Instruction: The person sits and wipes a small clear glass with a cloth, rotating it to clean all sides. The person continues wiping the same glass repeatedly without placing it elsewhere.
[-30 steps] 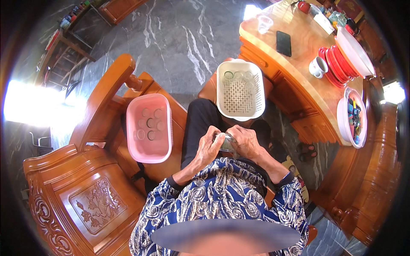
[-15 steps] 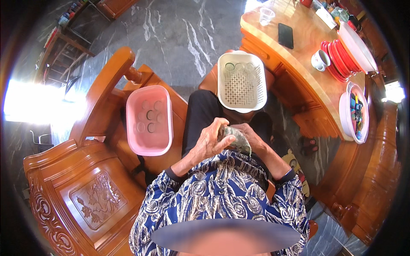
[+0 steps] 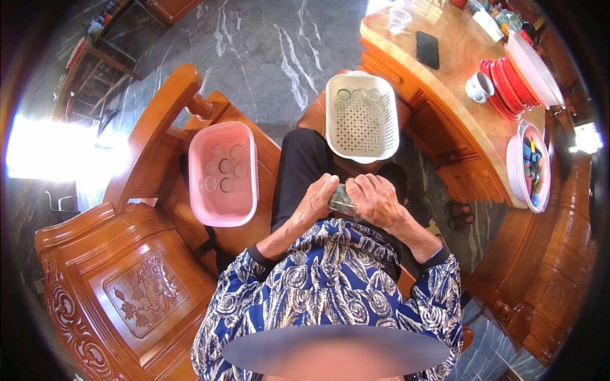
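Note:
Over my lap, my left hand (image 3: 316, 203) and my right hand (image 3: 376, 199) together grip a small grey-green object (image 3: 341, 200); what it is I cannot tell, since the fingers hide most of it. A white perforated basket (image 3: 362, 117) with a few rings along its far side rests on a wooden stool past my knees. On the wooden seat to my left lies a pink plastic basin (image 3: 223, 171) holding several round rings.
A carved wooden armchair (image 3: 127, 279) surrounds me on the left. A wooden table (image 3: 457, 95) at right carries a black phone (image 3: 427, 49), a white cup (image 3: 478, 86), stacked red plates (image 3: 508, 82), a clear cup (image 3: 399, 20) and a white bowl (image 3: 527, 168) of colourful items. Sandals (image 3: 456, 214) lie on the marble floor.
Both hands stay together on the small object and have shifted slightly on my lap. The basket and basin have not moved.

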`<state>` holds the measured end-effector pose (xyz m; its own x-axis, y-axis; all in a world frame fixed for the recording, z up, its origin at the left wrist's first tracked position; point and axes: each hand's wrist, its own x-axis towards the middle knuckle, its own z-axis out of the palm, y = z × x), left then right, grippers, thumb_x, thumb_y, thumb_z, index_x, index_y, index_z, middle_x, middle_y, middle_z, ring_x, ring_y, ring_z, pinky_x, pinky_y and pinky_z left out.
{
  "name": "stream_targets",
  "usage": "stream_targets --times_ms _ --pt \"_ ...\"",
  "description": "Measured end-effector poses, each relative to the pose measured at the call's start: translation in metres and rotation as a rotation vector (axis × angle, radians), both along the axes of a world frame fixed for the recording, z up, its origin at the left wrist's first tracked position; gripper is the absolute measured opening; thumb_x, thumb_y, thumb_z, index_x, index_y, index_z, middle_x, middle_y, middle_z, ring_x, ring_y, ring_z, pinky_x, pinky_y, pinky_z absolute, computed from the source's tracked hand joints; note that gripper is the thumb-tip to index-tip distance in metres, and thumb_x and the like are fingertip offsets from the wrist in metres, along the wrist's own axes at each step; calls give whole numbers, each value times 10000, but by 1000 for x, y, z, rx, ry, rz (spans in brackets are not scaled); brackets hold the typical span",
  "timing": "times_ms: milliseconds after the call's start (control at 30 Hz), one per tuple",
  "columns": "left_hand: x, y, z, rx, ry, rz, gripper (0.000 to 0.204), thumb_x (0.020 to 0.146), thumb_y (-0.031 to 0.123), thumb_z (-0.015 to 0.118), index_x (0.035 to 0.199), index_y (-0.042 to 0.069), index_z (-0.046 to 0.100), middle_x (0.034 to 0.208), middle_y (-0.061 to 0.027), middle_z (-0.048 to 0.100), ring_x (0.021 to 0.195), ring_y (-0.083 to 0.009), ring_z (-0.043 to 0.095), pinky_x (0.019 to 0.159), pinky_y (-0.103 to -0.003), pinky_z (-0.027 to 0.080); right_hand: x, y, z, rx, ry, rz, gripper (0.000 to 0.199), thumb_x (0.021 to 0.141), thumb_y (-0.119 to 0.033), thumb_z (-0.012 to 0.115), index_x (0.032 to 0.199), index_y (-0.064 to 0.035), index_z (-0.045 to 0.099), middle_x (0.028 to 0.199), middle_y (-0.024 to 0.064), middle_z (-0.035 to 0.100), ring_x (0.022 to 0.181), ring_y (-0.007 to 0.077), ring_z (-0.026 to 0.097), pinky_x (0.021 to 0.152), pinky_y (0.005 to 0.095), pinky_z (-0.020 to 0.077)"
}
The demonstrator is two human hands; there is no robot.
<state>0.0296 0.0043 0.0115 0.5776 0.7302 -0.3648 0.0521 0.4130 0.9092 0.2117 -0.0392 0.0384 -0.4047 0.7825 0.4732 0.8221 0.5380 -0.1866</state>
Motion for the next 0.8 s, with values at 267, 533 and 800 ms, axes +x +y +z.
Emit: stream_targets --times_ms 267,533,800 --pt "2 3 13 527 160 41 380 952 404 481 991 26 480 779 -171 550 728 -249 568 661 -364 458 1 11 -20 -329 386 -41 172 762 -94 624 905 -56 537 807 119 584 747 298 634 603 365 505" --pt "-4 13 23 1120 156 -105 373 884 325 613 1059 18 494 842 -156 566 749 -331 608 637 -372 490 -6 8 -39 -1179 1284 209 197 904 -196 576 902 -9 637 698 4 597 618 57 547 536 221 446" --pt "-4 14 40 1227 358 -328 572 645 319 822 1030 16 528 924 -151 587 900 -360 581 780 -442 470 11 11 -39 -1298 1178 152 154 862 -137 604 886 3 664 779 5 631 678 58 545 593 235 451"
